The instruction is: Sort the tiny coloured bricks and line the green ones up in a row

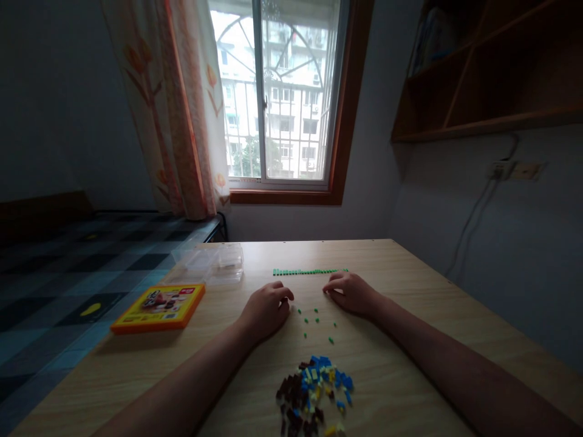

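Both my hands rest on a wooden table (410,273). My left hand (266,308) lies knuckles up with its fingers curled under; what they hold, if anything, is hidden. My right hand (350,292) is also curled, fingertips pinched together near the table top. Between and just below the hands lie several loose tiny green bricks (316,321). Beyond the hands a straight row of green bricks (310,271) runs left to right. Near the front edge sits a pile of small blue, brown and yellow bricks (314,394).
A yellow-orange box (159,308) lies at the table's left edge, with a clear plastic tray (212,264) behind it. A bed with a checked cover (68,273) stands left of the table. Window, curtain and wall shelves are behind.
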Available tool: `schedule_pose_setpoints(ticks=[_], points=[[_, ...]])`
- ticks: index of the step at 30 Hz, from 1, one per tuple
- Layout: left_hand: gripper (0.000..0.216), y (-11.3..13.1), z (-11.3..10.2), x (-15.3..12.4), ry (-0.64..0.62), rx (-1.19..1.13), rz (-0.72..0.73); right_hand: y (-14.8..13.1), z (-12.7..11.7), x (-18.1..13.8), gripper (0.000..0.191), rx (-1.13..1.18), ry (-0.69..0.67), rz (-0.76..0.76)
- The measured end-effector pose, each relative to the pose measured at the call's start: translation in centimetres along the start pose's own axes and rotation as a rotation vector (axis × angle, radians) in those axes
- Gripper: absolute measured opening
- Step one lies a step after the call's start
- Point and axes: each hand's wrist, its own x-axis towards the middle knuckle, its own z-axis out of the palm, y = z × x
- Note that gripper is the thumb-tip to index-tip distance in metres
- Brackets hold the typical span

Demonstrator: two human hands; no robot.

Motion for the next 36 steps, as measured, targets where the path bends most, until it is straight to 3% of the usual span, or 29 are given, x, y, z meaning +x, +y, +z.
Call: schedule_pose_setpoints(ticks=[6,11,18,36], points=[[0.027,0.1,-0.2,-0.1,-0.024,0.017,0.01,5.4,-2.3,-1.9,0.018,-0.109,-0.046,0.245],[0.027,0.3,-0.4,0.0,-0.034,0.019,0.007,7.7,-2.9,-2.7,0.021,-0.169,-0.009,0.41],[0.027,0.2,-0.3,0.0,-0.038,0.017,-0.001,7.6,-1.9,-2.2,0.02,-0.234,0.054,0.514],[0.023,0.1,-0.2,0.0,-0.035,0.013,0.011,8.1,-1.3,-2.1,0.027,-0.229,0.05,0.507]])
